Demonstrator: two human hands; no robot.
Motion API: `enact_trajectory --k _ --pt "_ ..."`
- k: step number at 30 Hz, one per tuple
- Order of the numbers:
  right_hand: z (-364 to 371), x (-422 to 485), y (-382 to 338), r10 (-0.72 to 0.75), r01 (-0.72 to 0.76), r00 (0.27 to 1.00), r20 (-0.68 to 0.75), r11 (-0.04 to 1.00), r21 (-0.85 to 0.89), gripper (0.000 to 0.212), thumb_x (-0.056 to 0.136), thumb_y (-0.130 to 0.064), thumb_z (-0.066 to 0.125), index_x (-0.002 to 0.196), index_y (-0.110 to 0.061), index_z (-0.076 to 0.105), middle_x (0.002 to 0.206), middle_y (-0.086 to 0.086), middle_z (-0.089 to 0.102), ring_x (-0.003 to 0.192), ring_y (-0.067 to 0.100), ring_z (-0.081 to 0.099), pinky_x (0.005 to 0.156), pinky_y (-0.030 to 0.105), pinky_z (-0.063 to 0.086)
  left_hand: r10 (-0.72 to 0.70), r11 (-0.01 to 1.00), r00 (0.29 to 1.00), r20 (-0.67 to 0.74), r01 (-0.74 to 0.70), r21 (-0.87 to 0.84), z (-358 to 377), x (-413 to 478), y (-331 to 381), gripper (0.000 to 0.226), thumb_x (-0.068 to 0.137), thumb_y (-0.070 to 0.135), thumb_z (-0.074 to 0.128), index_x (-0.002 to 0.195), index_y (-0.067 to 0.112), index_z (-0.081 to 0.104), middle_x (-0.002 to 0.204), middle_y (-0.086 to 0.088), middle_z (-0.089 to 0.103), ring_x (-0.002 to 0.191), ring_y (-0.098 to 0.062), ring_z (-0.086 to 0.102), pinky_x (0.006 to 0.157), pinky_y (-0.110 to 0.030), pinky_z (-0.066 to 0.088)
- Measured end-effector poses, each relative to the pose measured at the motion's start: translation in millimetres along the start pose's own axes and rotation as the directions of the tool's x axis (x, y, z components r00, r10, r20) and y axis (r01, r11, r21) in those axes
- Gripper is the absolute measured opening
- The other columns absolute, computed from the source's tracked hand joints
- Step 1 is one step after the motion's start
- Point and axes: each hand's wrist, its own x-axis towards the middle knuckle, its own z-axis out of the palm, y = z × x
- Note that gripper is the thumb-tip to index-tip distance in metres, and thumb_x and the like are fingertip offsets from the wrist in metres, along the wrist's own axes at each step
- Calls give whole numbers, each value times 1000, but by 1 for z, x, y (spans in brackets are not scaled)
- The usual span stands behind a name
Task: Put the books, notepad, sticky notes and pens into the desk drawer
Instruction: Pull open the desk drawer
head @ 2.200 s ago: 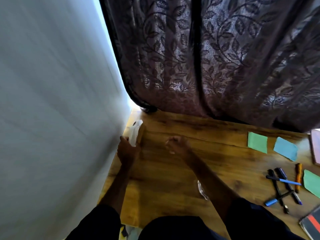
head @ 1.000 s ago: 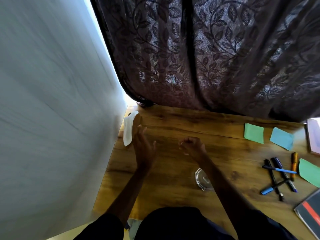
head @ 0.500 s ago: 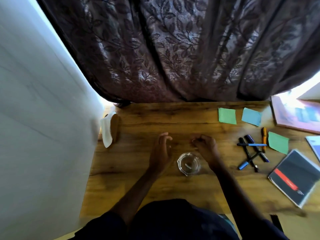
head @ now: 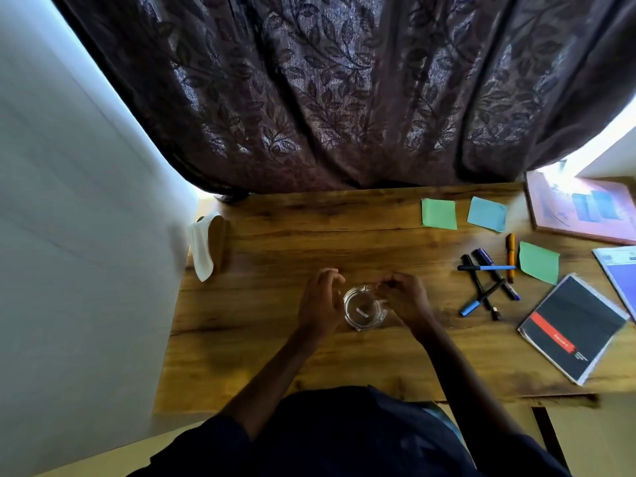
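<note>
Dark leaf-patterned curtain point(head: 344, 87) fills the top of the frame above a wooden surface point(head: 275, 356), with a pale wall at the left. Compared with half a second ago, both hands have closed in on the clear glass jar point(head: 365, 309) at centre: the left hand point(head: 318, 304) is beside its left wall with fingers point(head: 332, 275) curled and apart, while the right hand point(head: 406, 301) has its fingers drawn together at the jar's upper rim; whether they grip it cannot be told. A white folded cloth point(head: 201, 249) leans by a brown wooden piece point(head: 219, 244) at the left edge. On the right lie the green and blue sticky notes point(head: 438, 214), crossed pens point(head: 488, 282), a black notepad with a red stripe point(head: 573, 327) whose writing is unreadable, a pink book point(head: 581, 208) and a blue-purple book point(head: 619, 273) at the right edge.
</note>
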Motion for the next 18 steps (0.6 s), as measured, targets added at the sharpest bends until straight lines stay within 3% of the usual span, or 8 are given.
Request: enact_trajectory --k 4,12,18 --pt "0 -2 3 -7 7 1000 19 1000 -4 16 84 -14 72 80 -28 79 81 -3 79 79 20 77 76 49 63 -1 1000 1000 -5 1 -2 2 -1 3 29 85 2 63 110 16 63 127 3 59 115 -13 56 87 -22 45" --pt "-15 -14 10 -26 26 1000 -2 998 -55 16 82 -15 72 85 -29 80 85 -9 78 81 14 75 77 47 63 46 999 998 38 -47 25 12 0 9 28 83 7 63 110 15 64 122 1 61 111 -14 57 88 -26 51" --pt "-33 -30 11 -61 53 995 -79 993 -102 19 83 -9 74 86 -26 80 82 -6 78 66 6 68 69 32 59 23 1000 996 91 -24 18 19 -1 20 35 79 3 64 109 21 62 119 7 61 107 -13 59 86 -29 52"
